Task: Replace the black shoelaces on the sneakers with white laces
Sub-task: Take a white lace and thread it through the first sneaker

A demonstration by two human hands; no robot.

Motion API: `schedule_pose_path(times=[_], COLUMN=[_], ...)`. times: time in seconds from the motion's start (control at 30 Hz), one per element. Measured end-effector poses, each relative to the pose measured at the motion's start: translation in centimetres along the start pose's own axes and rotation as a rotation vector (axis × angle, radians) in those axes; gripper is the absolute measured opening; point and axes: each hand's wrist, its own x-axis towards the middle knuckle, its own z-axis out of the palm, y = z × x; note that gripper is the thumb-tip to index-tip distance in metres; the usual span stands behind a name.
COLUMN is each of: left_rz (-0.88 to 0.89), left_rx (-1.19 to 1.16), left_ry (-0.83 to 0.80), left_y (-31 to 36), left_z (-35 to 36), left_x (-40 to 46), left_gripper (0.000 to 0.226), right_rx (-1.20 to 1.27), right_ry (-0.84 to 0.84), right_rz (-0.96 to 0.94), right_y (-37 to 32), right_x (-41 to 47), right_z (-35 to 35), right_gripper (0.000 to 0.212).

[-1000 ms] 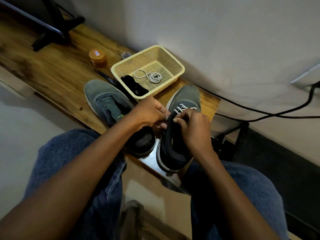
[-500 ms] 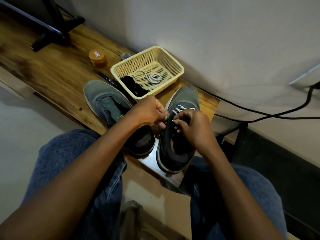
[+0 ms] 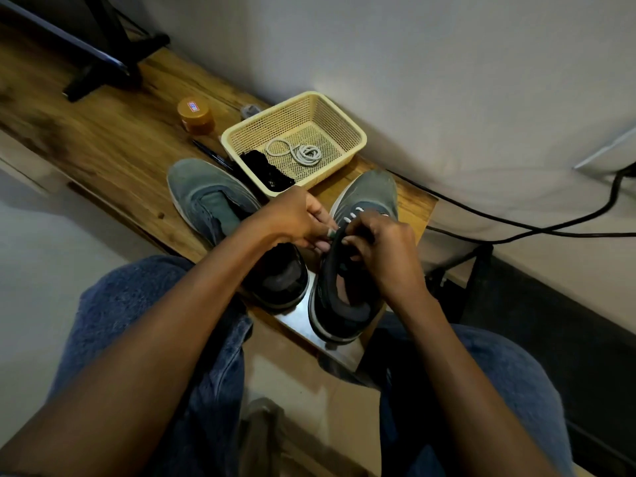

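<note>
Two grey sneakers stand on the wooden table. The right sneaker (image 3: pixel 373 191) carries white lace (image 3: pixel 352 215) across its lower eyelets. My left hand (image 3: pixel 296 218) and my right hand (image 3: pixel 385 246) meet over its tongue, fingers curled and pinching the white lace near the upper eyelets. The lace ends are hidden under my fingers. The left sneaker (image 3: pixel 203 191) has no lace. A cream basket (image 3: pixel 344 122) behind the shoes holds a coiled white lace (image 3: pixel 299 153) and a bundle of black laces (image 3: pixel 268 172).
An orange-lidded jar (image 3: pixel 196 113) and a dark pen (image 3: pixel 213 156) lie left of the basket. A black stand (image 3: pixel 103 60) sits at the table's far left. Black cables (image 3: pixel 516 225) run along the wall on the right. My knees are below the table edge.
Both hands stay on the right sneaker, fingers shifting slightly at the upper eyelets. The shoes and basket have not moved.
</note>
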Motion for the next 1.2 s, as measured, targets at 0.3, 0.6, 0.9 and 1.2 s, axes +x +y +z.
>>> schedule_pose_path(times=[0.3,0.6,0.9,1.2], left_rz=[-0.003,0.044,0.027,0.006], left_rx=[0.028,0.137,0.239,0.247], left_ry=[-0.048,-0.077,-0.008,-0.073], left_y=[0.1,0.2,0.3,0.9], left_z=[0.0,-0.1,0.1,-0.3], left_x=[0.1,0.0,0.2,-0.4], left_gripper=[0.013,0.018,0.018,0.018], right_rx=[-0.073,-0.23,-0.237,-0.009], right_ry=[0.009,0.022,-0.065,-0.151], right_rz=[-0.11,-0.315,-0.19,0.091], right_y=[0.1,0.0,-0.2,0.3], right_x=[0.1,-0.4,0.5,0.2], right_z=[-0.8,-1.2,-0.9,-4.4], right_gripper=[0.039,0.01,0.017,0.028])
